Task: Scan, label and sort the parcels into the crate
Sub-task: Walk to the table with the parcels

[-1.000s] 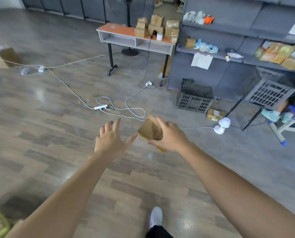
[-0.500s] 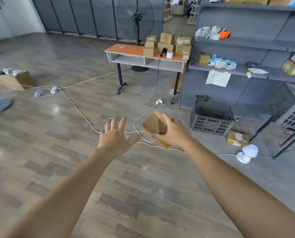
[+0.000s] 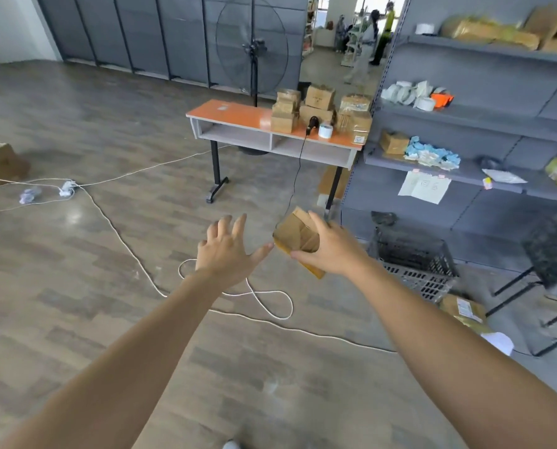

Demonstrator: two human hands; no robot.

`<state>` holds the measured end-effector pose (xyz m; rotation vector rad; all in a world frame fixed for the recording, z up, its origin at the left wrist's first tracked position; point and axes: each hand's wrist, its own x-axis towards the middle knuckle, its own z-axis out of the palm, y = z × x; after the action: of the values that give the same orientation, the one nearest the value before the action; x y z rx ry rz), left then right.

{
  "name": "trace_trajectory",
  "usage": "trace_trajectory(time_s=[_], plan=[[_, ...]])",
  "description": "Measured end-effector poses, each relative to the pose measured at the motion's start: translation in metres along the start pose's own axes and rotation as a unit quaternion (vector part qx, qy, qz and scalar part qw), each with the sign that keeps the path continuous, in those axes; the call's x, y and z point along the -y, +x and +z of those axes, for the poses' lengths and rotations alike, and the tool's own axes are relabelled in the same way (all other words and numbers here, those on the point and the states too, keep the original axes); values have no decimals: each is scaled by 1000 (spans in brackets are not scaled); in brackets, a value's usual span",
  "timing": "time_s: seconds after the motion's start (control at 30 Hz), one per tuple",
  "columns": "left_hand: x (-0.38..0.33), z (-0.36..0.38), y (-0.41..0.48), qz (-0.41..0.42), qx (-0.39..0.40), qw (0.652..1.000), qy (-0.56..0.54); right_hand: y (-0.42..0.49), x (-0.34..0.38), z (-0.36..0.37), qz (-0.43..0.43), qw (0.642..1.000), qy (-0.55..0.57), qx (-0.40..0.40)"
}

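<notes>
My right hand (image 3: 330, 249) grips a small brown cardboard parcel (image 3: 295, 234) held out in front of me over the floor. My left hand (image 3: 226, 251) hovers beside it with fingers spread, its thumb tip close to the parcel's left edge, holding nothing. A dark plastic crate (image 3: 413, 264) stands on the floor to the right, just past the parcel. Ahead, an orange-topped table (image 3: 238, 116) carries several stacked brown parcels (image 3: 316, 108), a black scanner (image 3: 312, 123) and a white label roll (image 3: 325, 130).
White cables (image 3: 257, 296) loop across the wooden floor between me and the table. Grey shelving (image 3: 465, 124) with packages fills the right side. A parcel (image 3: 463, 311) lies on the floor by the crate. A large fan (image 3: 252, 47) stands behind the table. A cardboard box (image 3: 1, 163) sits far left.
I have walked toward the table and the view has tilted up. Both hands keep the same pose, the right still gripping the parcel.
</notes>
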<state>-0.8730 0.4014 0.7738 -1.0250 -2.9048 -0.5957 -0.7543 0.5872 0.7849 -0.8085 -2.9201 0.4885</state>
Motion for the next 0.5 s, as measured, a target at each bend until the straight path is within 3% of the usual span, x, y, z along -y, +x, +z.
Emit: trace_trajectory(time_s=[0.23, 0.5], plan=[[23, -8, 145, 26, 11, 999, -21, 139, 23, -21, 9, 1000, 3, -9], [33, 18, 295, 38, 36, 999, -5, 288, -2, -5, 35, 999, 14, 4]])
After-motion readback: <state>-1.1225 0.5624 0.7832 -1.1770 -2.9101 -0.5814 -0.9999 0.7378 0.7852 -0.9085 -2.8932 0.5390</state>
